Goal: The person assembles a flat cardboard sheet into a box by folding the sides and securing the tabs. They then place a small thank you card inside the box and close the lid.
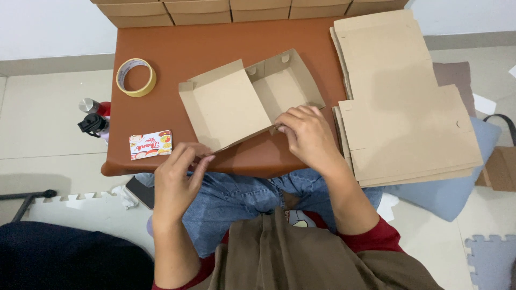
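Right grip (306,134) pinches the half-folded cardboard box (242,102) at its near edge; left grip (177,177) clamps its corner flap

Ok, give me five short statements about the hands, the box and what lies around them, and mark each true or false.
1. Both hands, left hand and right hand, touch the half-folded cardboard box. True.
2. The roll of tape lies right of the box. False: it lies to its left on the brown table.
3. A stack of flat cardboard sheets lies to the right. True.
4. The small printed packet sits inside the box. False: it lies on the table beside the left hand.
5. The box is closed. False: it lies open.
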